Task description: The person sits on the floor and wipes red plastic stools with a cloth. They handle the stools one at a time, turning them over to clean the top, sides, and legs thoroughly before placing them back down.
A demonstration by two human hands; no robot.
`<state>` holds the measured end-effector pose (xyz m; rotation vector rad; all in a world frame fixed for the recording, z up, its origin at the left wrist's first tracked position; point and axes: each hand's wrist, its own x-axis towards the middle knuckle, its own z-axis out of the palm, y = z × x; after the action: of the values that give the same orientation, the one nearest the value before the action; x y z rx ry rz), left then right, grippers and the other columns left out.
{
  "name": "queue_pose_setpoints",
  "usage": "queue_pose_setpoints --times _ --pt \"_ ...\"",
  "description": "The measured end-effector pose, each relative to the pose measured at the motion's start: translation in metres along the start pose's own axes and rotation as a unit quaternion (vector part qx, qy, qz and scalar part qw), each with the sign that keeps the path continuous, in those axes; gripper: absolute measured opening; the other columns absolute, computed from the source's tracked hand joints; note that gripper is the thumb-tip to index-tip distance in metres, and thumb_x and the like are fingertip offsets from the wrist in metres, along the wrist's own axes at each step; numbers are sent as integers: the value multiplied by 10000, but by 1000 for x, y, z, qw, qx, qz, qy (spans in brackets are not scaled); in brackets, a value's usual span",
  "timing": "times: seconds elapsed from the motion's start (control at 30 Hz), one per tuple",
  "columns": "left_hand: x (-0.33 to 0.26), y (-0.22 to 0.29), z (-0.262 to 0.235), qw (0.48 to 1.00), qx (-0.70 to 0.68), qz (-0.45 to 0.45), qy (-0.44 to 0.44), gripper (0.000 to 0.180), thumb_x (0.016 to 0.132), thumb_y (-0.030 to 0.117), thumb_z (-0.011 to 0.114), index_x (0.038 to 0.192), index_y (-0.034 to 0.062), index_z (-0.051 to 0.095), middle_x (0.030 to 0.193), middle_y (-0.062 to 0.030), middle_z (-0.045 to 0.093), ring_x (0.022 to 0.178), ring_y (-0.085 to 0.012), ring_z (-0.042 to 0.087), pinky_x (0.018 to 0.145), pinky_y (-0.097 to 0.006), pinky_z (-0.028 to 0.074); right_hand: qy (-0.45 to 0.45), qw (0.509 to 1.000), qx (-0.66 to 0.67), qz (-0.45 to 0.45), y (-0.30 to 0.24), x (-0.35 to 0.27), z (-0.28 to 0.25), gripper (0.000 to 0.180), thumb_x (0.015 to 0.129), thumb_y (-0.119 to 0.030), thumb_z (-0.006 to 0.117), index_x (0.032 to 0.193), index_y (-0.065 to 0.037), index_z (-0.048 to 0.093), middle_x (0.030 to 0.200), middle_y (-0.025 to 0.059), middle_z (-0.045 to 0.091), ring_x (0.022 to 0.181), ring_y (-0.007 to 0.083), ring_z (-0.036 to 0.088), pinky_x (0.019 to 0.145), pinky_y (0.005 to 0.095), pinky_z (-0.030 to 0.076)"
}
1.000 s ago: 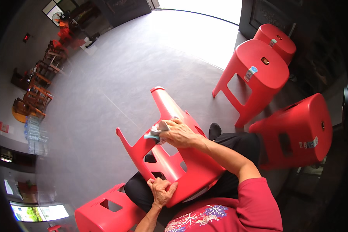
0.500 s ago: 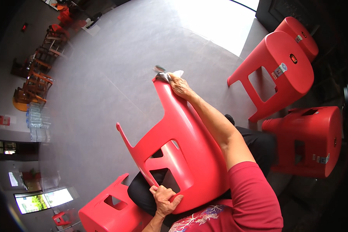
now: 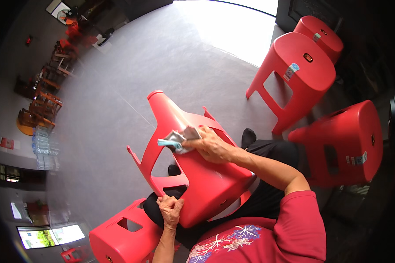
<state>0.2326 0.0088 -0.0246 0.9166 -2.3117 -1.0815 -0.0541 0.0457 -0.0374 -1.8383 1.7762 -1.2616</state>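
Note:
Across my lap lies a red plastic stool [image 3: 206,184], tipped over so its legs point away from me and its seat faces me. My left hand [image 3: 170,209] grips the stool's edge beside a side cutout, fingers curled round it. My right hand [image 3: 213,144] presses a crumpled grey and light-blue cloth [image 3: 177,140] against the outer face of the stool, near the base of one leg. The fingers are bent over the cloth and partly hide it.
Two red stools [image 3: 305,65] stand upright at the far right. Another red stool [image 3: 346,144] is to my right, and one more [image 3: 123,236] at my left knee. Wooden chairs [image 3: 44,103] and packs of clear bottles [image 3: 41,142] line the left side. Grey floor [image 3: 109,114] spreads ahead.
The stool on my lap has been turned and lowered. My right hand with the cloth has come from a leg tip back toward me, onto the stool's side. My left hand still grips the edge.

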Motion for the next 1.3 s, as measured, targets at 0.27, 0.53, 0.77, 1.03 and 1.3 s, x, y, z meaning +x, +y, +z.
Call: queue_pose_setpoints --times 0.27,0.53,0.77,1.03,1.3 --pt "3 4 -4 996 -83 -31 21 522 850 352 651 561 68 322 564 -13 259 582 -156 283 649 -329 244 103 983 -145 -51 -85 -98 -35 313 771 -146 671 1083 -140 648 1116 82 543 1002 289 528 791 416 449" --pt "12 11 -22 905 -404 -128 31 366 918 263 618 631 100 460 624 64 434 553 -61 367 531 -218 331 256 880 250 312 28 -172 -15 460 986 -372 392 1219 -21 577 1091 140 639 1025 217 575 849 311 450" --pt "46 34 -27 779 -585 -226 8 274 961 307 521 933 54 622 773 2 638 659 -104 580 605 -227 478 252 752 548 267 23 -157 -39 468 996 -390 387 1276 -29 489 1071 59 612 967 136 577 822 280 455" --pt "46 -11 17 793 -574 -203 19 588 866 443 602 1285 51 476 1231 -82 552 1134 -241 528 956 -390 453 198 857 367 303 1 -72 -96 491 870 -347 607 1219 -6 552 1059 76 589 949 126 566 825 257 474" --pt "36 -38 17 747 -617 -244 28 552 845 411 639 1228 33 517 1179 -87 589 1102 -234 548 940 -396 467 195 829 403 336 22 -82 -61 456 848 -299 651 1189 -11 558 1051 64 598 936 117 575 806 266 484"
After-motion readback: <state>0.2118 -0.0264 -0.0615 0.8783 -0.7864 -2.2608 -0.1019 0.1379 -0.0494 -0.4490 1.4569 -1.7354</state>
